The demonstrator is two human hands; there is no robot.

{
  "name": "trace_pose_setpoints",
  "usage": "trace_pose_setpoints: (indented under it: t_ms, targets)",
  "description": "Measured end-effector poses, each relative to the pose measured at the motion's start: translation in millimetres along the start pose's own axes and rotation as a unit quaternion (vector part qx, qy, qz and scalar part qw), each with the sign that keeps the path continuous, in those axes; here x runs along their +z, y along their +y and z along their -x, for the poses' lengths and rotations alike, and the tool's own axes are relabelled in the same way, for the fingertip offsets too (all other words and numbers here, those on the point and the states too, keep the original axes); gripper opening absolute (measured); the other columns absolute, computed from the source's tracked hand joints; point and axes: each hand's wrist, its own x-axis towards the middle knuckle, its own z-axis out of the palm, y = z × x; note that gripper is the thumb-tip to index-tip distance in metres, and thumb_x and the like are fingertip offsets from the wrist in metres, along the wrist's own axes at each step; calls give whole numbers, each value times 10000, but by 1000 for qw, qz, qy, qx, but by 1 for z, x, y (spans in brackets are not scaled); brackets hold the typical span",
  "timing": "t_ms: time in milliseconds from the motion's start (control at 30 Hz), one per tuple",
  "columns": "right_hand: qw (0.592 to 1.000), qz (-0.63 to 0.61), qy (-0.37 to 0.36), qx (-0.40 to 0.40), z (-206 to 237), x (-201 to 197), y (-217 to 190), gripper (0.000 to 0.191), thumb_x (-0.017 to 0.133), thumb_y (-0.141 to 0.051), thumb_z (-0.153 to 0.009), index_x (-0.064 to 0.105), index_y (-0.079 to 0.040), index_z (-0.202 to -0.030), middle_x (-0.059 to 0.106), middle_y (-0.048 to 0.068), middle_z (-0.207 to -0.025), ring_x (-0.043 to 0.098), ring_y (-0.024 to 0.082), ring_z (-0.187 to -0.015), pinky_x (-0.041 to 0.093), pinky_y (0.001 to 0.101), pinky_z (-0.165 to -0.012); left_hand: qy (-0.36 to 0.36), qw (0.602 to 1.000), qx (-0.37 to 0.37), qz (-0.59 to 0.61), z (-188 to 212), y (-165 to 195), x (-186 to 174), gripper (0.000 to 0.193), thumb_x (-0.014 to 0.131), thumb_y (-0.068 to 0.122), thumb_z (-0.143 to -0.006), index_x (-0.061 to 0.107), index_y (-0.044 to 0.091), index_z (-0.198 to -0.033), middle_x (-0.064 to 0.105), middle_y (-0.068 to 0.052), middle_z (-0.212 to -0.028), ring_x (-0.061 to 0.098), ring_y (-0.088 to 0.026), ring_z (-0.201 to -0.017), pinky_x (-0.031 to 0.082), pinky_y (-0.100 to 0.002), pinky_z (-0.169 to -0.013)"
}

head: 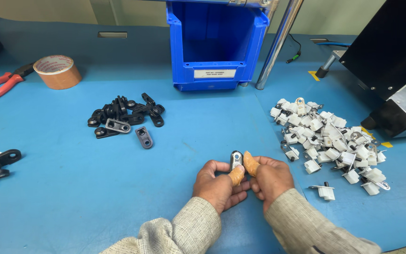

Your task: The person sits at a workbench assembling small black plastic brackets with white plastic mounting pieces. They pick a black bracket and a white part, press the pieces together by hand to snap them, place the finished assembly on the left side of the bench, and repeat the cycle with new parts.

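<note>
Blue bench; small grey-black bracket (pixel 236 159)

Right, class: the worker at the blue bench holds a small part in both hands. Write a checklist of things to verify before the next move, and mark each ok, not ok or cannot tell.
1. Small dark part held by both hands: ok, the left hand and right hand pinch it between them.
2. Tan finger covers on the pinching fingers: ok.
3. Pile of black parts in view, left of the hands: ok.
4. Pile of white parts in view, right of the hands: ok.
5. Part fully seated or joined: cannot tell, the fingers hide it.
6. Contents of the blue bin: cannot tell.
</note>
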Motion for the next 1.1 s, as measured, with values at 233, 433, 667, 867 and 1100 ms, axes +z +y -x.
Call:
trace_pose_setpoints:
  t_ms: [233,433,667,867,1100]
  targets:
    - [996,-9,-85,27,26,-12,-6,508,361,111,-832,725,41,-1179,709,125,-885,508,112,-513,355,265,-385,-41,997,-30,66,-5,3,-9,316,689,256,-936,561,43,-1131,708,-162,-1089,767,-273,-953,675,-404,-815]
    - [997,-27,-61,28,21,-11,-10,321,586,-263,-1029,704,17,-1134,709,92,-939,493,113,-498,329,256,-382,-66,995,-33,65,-6,2,-13,260,684,224,-932,584,71,-1116,716,-145,-1109,759,-238,-971,669,-396,-820]
    - [996,13,-82,-22,-6,-22,-8,161,637,-49,-938,712,40,-1050,667,110,-757,506,107,-475,344,251,-368,-31,999,12,-31,0,3,-1,200,715,163,-916,602,69,-1052,762,-119,-976,769,-202,-841,660,-343,-703]
    - [999,-32,22,4,-15,-7,-3,276,429,65,-920,674,28,-1041,677,121,-761,486,126,-462,336,272,-368,38,988,59,-139,9,7,11,147,722,141,-912,633,58,-994,774,-78,-865,774,-143,-737,630,-278,-592]
    - [999,-30,-18,11,-6,-18,-12,298,478,-204,-1045,671,18,-1093,639,101,-766,495,132,-462,349,268,-367,12,994,45,-102,7,5,9,185,733,162,-907,628,59,-1019,769,-105,-892,773,-167,-773,642,-301,-630]
